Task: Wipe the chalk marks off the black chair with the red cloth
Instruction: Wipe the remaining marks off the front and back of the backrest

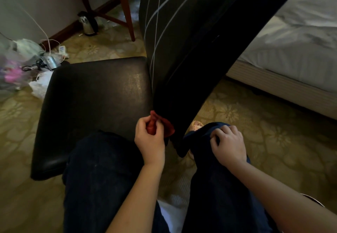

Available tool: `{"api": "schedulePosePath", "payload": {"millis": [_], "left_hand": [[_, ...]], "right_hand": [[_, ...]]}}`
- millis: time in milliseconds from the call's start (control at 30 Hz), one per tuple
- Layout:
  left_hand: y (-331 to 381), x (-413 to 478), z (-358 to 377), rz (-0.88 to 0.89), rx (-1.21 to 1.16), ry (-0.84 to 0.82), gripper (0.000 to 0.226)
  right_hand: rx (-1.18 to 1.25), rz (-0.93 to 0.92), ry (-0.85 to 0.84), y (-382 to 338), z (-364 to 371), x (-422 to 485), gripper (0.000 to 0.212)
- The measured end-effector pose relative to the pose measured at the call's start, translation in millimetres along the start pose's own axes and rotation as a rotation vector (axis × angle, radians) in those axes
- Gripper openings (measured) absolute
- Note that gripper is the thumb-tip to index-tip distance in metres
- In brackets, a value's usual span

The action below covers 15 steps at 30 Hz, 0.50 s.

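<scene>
The black chair stands before me, its padded seat to the left and its tall backrest rising to the upper right. White chalk lines cross the upper part of the backrest. My left hand grips the bunched red cloth at the bottom of the backrest, where seat and back meet. My right hand rests with curled fingers on my right knee, on the dark trouser fabric.
A bed with white bedding stands to the right. A kettle sits on the floor by wooden furniture legs. Plastic bags, a cable and small items lie at the left. Patterned carpet surrounds the chair.
</scene>
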State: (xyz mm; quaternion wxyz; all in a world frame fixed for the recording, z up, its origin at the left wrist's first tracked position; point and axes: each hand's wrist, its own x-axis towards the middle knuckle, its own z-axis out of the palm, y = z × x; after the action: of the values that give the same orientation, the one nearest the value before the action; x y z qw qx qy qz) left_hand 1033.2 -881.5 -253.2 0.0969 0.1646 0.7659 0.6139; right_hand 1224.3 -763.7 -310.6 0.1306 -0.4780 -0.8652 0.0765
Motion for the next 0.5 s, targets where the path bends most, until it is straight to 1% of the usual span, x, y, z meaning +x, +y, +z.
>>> {"api": "schedulePosePath", "payload": {"millis": [133,167,233,300,367,433,500], "left_hand": [[-3.6,-7.3,-2.7,-0.049,0.056,-0.070,0.007],[-2.8,-11.8,-3.1,-0.047,0.056,-0.072,0.010],[4.0,-17.6,-5.0,0.004,0.043,-0.021,0.016],[24.0,-13.4,-6.8,0.118,0.036,0.053,0.016],[54.7,-5.1,-11.0,0.304,0.005,0.080,0.016],[98.9,0.0,-14.1,0.546,-0.040,0.028,0.019],[142.1,4.1,-11.1,0.718,-0.032,-0.048,0.021]], "right_hand": [[0.000,-0.002,-0.016,-2.2,-1.1,-1.4,0.010],[0.000,-0.004,-0.026,-2.8,-0.7,-1.3,0.011],[0.002,-0.005,-0.041,-4.3,-0.4,-2.6,0.013],[0.004,-0.001,-0.038,-4.9,-1.1,-1.9,0.014],[-0.008,-0.002,-0.055,-3.9,-1.6,-2.3,0.015],[-0.009,-0.004,-0.072,-2.5,-2.3,-2.7,0.015],[0.007,0.004,-0.069,-1.9,-2.8,-3.7,0.015]]}}
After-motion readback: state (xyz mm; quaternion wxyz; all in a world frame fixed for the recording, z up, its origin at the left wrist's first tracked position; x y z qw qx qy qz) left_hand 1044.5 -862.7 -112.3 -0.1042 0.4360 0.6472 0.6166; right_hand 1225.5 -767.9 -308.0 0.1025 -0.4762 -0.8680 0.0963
